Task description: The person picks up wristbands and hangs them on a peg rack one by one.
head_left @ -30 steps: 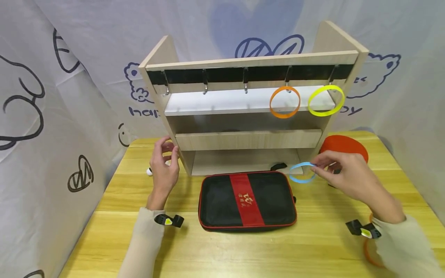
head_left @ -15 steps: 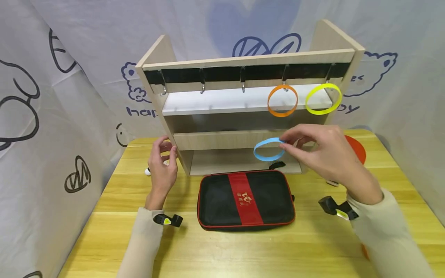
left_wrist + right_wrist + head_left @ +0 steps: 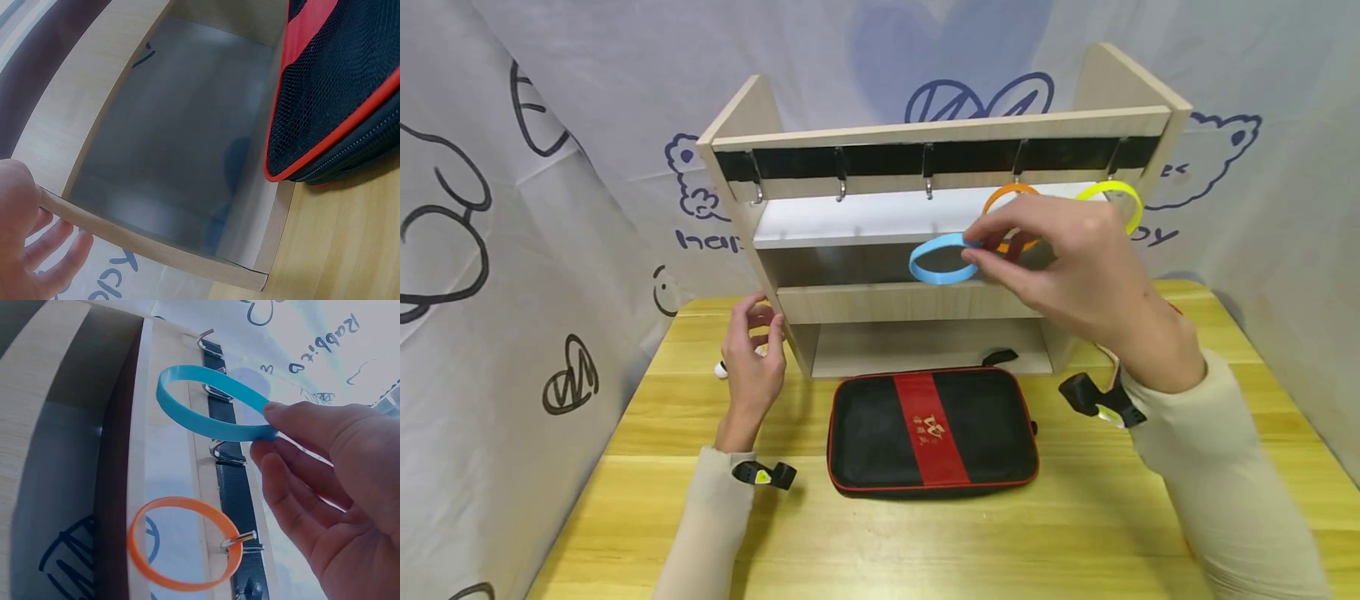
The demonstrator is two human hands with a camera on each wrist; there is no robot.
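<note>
My right hand (image 3: 1060,258) pinches a light blue silicone wristband (image 3: 934,277) between thumb and fingertips, in front of the wooden shelf rack (image 3: 917,304). In the right wrist view the blue band (image 3: 187,419) is tilted near the metal hooks. An orange wristband (image 3: 147,573) hangs from one hook (image 3: 240,539); a yellow wristband (image 3: 1135,200) hangs at the far right hook, partly behind my right hand in the head view. My left hand (image 3: 754,358) rests at the rack's left side panel, fingers loosely bent, with the panel edge (image 3: 150,250) beside the thumb in the left wrist view.
A black zip case (image 3: 872,433) with a red stripe lies on the wooden table (image 3: 925,550) before the rack. Bare hooks (image 3: 841,190) line the black strip to the left. A small white object (image 3: 721,370) lies behind my left hand. Printed cloth (image 3: 587,250) surrounds the table.
My right hand has carried the blue wristband up and to the left, from the table's right side to in front of the upper shelves. The left hand stays at the side panel.
</note>
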